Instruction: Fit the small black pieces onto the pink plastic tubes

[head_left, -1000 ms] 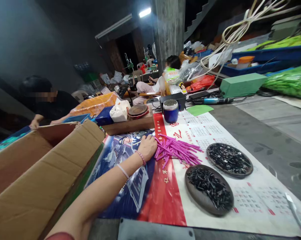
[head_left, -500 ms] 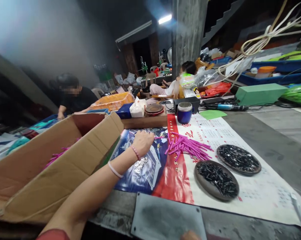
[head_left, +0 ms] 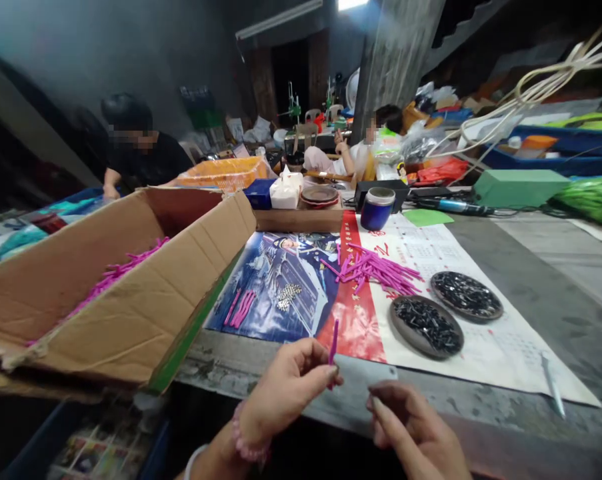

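My left hand pinches one thin magenta stick upright between thumb and fingers, at the table's near edge. To its right, the thumb and fingertips of my right hand are pressed together; anything between them is hidden. Beyond both hands lies a grey plate, partly covered by them. On the blue poster rest a small heap of silvery pieces and several magenta sticks side by side. A larger pile of magenta sticks lies farther right. Short black pieces fill two brown dishes.
A long cardboard box with magenta sticks inside stands on the left. At the back are a blue jar, a tissue pack and a green box. A pen lies at right. Two other people sit farther off.
My left hand has come back from over the blue poster to the near edge, bringing a magenta stick. My right hand has risen into fuller view. The camera view has shifted.
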Demonstrator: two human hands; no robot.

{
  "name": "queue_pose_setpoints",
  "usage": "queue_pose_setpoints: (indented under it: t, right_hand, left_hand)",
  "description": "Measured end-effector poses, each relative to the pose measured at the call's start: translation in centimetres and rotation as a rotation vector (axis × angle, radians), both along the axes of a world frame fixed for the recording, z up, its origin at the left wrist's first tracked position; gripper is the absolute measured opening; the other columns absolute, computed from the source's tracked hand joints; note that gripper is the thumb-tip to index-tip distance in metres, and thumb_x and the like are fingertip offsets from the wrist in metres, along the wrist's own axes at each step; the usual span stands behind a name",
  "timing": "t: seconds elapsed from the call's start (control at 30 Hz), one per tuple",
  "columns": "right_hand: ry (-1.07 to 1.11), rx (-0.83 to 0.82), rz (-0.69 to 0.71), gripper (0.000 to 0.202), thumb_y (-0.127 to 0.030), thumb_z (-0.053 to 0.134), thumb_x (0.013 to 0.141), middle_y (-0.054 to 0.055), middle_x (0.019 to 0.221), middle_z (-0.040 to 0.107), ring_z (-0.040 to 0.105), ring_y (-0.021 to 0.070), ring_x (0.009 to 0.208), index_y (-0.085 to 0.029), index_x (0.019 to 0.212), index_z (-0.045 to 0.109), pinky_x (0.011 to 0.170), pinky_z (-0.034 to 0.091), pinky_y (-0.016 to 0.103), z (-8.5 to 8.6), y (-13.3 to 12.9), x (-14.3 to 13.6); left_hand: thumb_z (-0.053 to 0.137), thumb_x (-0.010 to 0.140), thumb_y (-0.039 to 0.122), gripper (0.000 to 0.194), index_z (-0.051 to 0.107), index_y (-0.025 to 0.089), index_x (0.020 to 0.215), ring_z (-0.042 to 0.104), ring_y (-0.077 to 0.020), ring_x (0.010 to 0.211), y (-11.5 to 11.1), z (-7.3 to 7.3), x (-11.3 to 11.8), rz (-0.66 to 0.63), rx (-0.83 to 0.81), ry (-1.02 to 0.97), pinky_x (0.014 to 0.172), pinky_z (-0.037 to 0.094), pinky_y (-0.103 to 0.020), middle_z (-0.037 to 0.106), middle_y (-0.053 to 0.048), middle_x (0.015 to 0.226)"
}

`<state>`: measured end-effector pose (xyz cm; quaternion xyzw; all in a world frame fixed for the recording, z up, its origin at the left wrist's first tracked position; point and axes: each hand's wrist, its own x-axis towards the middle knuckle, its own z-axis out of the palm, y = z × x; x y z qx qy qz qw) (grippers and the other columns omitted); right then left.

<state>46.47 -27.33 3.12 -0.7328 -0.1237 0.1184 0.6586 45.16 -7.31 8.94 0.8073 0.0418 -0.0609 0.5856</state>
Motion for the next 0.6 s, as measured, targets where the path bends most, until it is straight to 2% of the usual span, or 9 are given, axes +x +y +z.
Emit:
queue_pose_setpoints:
  t: [0.07,0.1,0.17,0.23,0.3,0.47,0.53,0.6]
  right_hand:
    - [0.039,0.021,0.042,0.034,-0.051,0.060,0.094,0.003,0.074,0.066,0.063,0.0158,0.061,-0.020,0.106,0.066,0.060,0.054,0.024,0.9,0.4,0.2]
    - [0.048,0.027,0.063,0.034,-0.051,0.059,0.094,0.003,0.077,0.066,0.062,0.0154,0.062,-0.020,0.108,0.065,0.061,0.054,0.024,1.2,0.8,0.1]
    - [0.066,0.026,0.160,0.034,-0.051,0.056,0.096,0.005,0.086,0.067,0.061,0.0147,0.065,-0.020,0.109,0.064,0.063,0.053,0.025,1.6,1.8,-0.1]
    - [0.099,0.018,0.295,0.035,-0.052,0.053,0.098,0.005,0.088,0.066,0.060,0.0145,0.067,-0.019,0.103,0.065,0.064,0.052,0.025,1.9,2.9,-0.7]
    - [0.133,0.026,0.403,0.039,-0.054,0.050,0.098,0.004,0.082,0.064,0.057,0.0143,0.067,-0.018,0.095,0.065,0.063,0.049,0.025,2.0,3.8,-1.3]
    - [0.245,0.089,0.460,0.042,-0.055,0.048,0.099,-0.001,0.069,0.052,0.050,0.0115,0.060,-0.017,0.088,0.060,0.057,0.043,0.023,1.8,5.1,-2.5]
    - [0.242,0.083,0.460,0.041,-0.053,0.046,0.100,-0.001,0.068,0.050,0.049,0.0109,0.058,-0.017,0.086,0.059,0.054,0.041,0.022,1.6,5.2,-2.8]
    - [0.164,0.043,0.451,0.040,-0.050,0.046,0.100,-0.001,0.067,0.051,0.048,0.0108,0.057,-0.017,0.080,0.056,0.053,0.040,0.021,1.3,5.3,-3.0]
  left_hand:
    - [0.067,0.085,0.031,0.017,0.064,0.014,0.085,0.067,-0.0144,0.074,-0.2,-0.8,-1.8,0.118,-0.393,0.109,0.074,0.052,-0.023,0.075,-0.006,0.080]
    - [0.072,0.082,0.030,0.017,0.065,0.014,0.084,0.066,-0.0134,0.073,-0.3,-1.1,-2.5,0.192,-0.533,0.135,0.074,0.050,-0.022,0.074,-0.005,0.078]
    - [0.078,0.078,0.026,0.017,0.067,0.014,0.082,0.063,-0.0112,0.074,-0.4,-1.6,-3.5,0.308,-0.664,0.125,0.074,0.048,-0.019,0.072,-0.002,0.078]
    - [0.080,0.077,0.023,0.014,0.070,0.014,0.082,0.061,-0.0098,0.075,-0.6,-2.0,-4.2,0.364,-0.745,0.093,0.074,0.048,-0.018,0.069,-0.001,0.078]
    - [0.080,0.078,0.023,0.014,0.070,0.015,0.082,0.058,-0.0090,0.070,-0.7,-2.3,-4.6,0.364,-0.830,0.091,0.070,0.048,-0.017,0.066,0.001,0.076]
    - [0.083,0.074,0.030,0.024,0.068,0.014,0.083,0.047,-0.0067,0.050,-1.2,-3.4,-5.2,0.344,-0.991,0.205,0.046,0.039,-0.016,0.057,0.003,0.065]
    - [0.082,0.076,0.031,0.023,0.068,0.015,0.085,0.049,-0.0076,0.052,-1.2,-3.7,-5.4,0.348,-0.984,0.212,0.047,0.041,-0.017,0.059,0.002,0.067]
    - [0.081,0.078,0.028,0.020,0.069,0.016,0.088,0.058,-0.0098,0.065,-1.0,-3.8,-5.5,0.385,-0.919,0.174,0.060,0.048,-0.017,0.064,0.000,0.077]
